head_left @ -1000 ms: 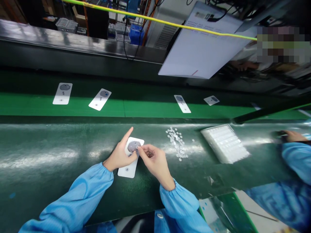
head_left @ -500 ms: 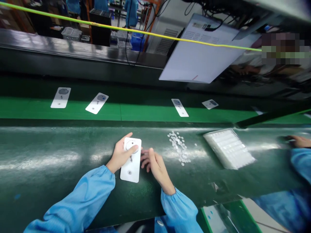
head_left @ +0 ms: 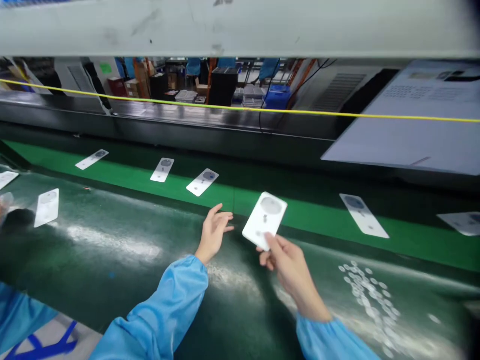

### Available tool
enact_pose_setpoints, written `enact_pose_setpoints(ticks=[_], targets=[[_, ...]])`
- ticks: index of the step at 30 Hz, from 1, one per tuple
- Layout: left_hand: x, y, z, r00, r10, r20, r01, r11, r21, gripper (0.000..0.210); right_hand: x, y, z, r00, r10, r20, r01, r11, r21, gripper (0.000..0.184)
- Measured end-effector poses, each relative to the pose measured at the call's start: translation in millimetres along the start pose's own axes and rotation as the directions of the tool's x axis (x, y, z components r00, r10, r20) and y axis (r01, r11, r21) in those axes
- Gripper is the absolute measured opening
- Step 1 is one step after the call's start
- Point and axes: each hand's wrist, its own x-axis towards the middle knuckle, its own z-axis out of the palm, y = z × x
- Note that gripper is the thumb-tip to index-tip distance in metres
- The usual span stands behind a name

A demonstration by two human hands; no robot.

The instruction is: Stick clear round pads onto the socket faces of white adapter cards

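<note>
My right hand [head_left: 290, 265] pinches a white phone back cover [head_left: 258, 222] by its lower end, thumb on top. This flat panel has rounded corners, a big grey camera circle and small dark marks. It is held up at the near edge of the green conveyor belt [head_left: 300, 225]. To its left, my left hand [head_left: 214, 232] is empty with its fingers apart, over the edge of the bench. More white covers lie on the belt, the closest one [head_left: 203, 182] just beyond my left hand.
Small clear round discs [head_left: 371, 295] are scattered on the dark green bench [head_left: 131, 285] at right. Another cover [head_left: 47, 207] stands out at far left, near a co-worker's blue sleeve [head_left: 22, 315]. A yellow cord [head_left: 225, 107] spans the view; a white sheet [head_left: 412, 120] hangs at right.
The cover has passed from my left hand to my right and moved forward to the belt. My left hand has let go. My view has swung left, bringing more covers into sight.
</note>
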Motion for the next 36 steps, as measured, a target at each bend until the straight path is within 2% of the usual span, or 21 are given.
enact_pose_setpoints(ticks=[2, 4, 5, 6, 8, 10, 12, 13, 15, 17, 18, 20, 22, 25, 28, 29, 30, 32, 34, 36], targets=[[9, 7, -17.5, 0.989, 0.135, -0.069, -0.118, 0.973, 0.2, 0.043, 30, -18, 7, 0.999, 0.029, -0.043, -0.026, 0.998, 0.065, 0.057], [16, 13, -35.1, 0.971, 0.211, -0.113, -0.163, 0.929, 0.332, 0.035, 43, -22, 18, 0.994, 0.102, 0.031, -0.102, 0.995, -0.014, 0.061], [20, 17, -43.1, 0.964, 0.233, -0.131, -0.169, 0.909, 0.38, 0.032, 41, -19, 24, 0.991, 0.1, 0.088, -0.091, 0.991, -0.1, 0.062], [25, 20, -50.2, 0.955, 0.257, -0.146, -0.17, 0.882, 0.439, 0.03, 36, -12, 31, 0.99, 0.048, 0.135, -0.022, 0.982, -0.186, 0.063], [38, 26, -60.6, 0.943, 0.287, -0.169, -0.15, 0.818, 0.555, 0.032, 15, 8, 41, 0.962, -0.195, 0.194, 0.247, 0.921, -0.301, 0.061], [56, 32, -65.2, 0.94, 0.288, -0.184, -0.102, 0.75, 0.654, 0.042, -9, 27, 47, 0.877, -0.411, 0.249, 0.477, 0.808, -0.345, 0.057], [78, 42, -65.1, 0.941, 0.263, -0.211, -0.03, 0.688, 0.725, 0.055, -25, 39, 48, 0.813, -0.494, 0.307, 0.58, 0.732, -0.357, 0.055], [89, 49, -64.0, 0.942, 0.243, -0.233, 0.014, 0.663, 0.748, 0.062, -30, 41, 48, 0.801, -0.503, 0.324, 0.596, 0.72, -0.355, 0.055], [110, 67, -61.3, 0.941, 0.186, -0.282, 0.106, 0.629, 0.77, 0.076, -32, 41, 47, 0.805, -0.505, 0.312, 0.59, 0.738, -0.328, 0.055], [125, 89, -58.4, 0.945, 0.113, -0.308, 0.178, 0.614, 0.769, 0.088, -29, 37, 46, 0.843, -0.47, 0.262, 0.527, 0.818, -0.23, 0.057], [130, 100, -56.5, 0.949, 0.073, -0.307, 0.2, 0.614, 0.763, 0.09, -27, 35, 46, 0.867, -0.442, 0.231, 0.482, 0.86, -0.165, 0.058], [132, 117, -49.4, 0.972, -0.014, -0.236, 0.191, 0.635, 0.748, 0.077, -19, 31, 46, 0.908, -0.385, 0.163, 0.396, 0.917, -0.042, 0.06], [119, 120, -35.8, 0.992, -0.065, -0.112, 0.126, 0.681, 0.721, 0.064, -10, 27, 45, 0.934, -0.348, 0.084, 0.346, 0.937, 0.035, 0.063], [63, 94, -7.5, 0.989, -0.111, 0.093, 0.024, 0.76, 0.65, 0.059, -4, 26, 35, 0.954, -0.301, -0.001, 0.299, 0.946, 0.126, 0.074], [-14, 53, 19.7, 0.942, -0.199, 0.269, 0.007, 0.815, 0.579, 0.049, -21, 34, 14, 0.968, -0.251, -0.022, 0.251, 0.954, 0.166, 0.072], [-37, 42, 27.8, 0.905, -0.228, 0.358, 0.01, 0.855, 0.518, 0.043, -32, 38, 5, 0.97, -0.242, -0.011, 0.241, 0.959, 0.151, 0.067], [-55, 34, 35.6, 0.878, -0.241, 0.414, 0.036, 0.895, 0.445, 0.041, -44, 43, -4, 0.972, -0.235, 0.027, 0.23, 0.965, 0.123, 0.063], [-78, 24, 50.4, 0.849, -0.274, 0.452, 0.164, 0.949, 0.268, 0.051, -67, 50, -23, 0.966, -0.218, 0.14, 0.213, 0.976, 0.05, 0.055], [-84, 18, 63.9, 0.826, -0.361, 0.433, 0.336, 0.932, 0.136, 0.063, -85, 54, -38, 0.958, -0.184, 0.22, 0.192, 0.981, -0.014, 0.052], [-82, 13, 75.7, 0.794, -0.438, 0.421, 0.471, 0.882, 0.029, 0.061, -93, 54, -49, 0.963, -0.152, 0.222, 0.174, 0.981, -0.083, 0.05]])
